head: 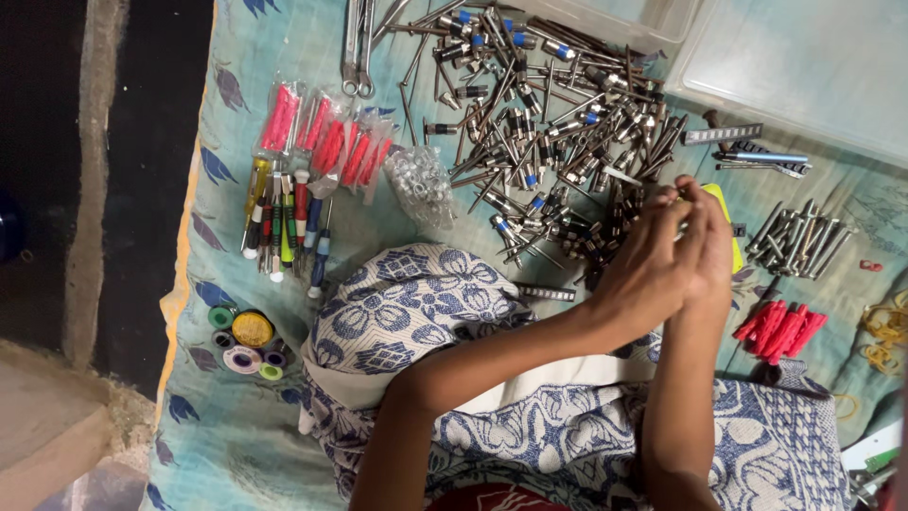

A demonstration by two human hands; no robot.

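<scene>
Both hands meet over the pile of metal bits. The left hand and right hand curl closed together on a yellow-green tool. Red wall plugs lie near.

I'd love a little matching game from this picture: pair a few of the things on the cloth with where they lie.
Things:
1. tape rolls
2. loose red wall plugs
3. small screwdrivers
4. metal bits heap

Places:
A. top centre
B. lower left, near the cloth's edge
C. right of the hands
D. left, below the bagged red plugs

Pairs: 1-B, 2-C, 3-D, 4-A
</scene>
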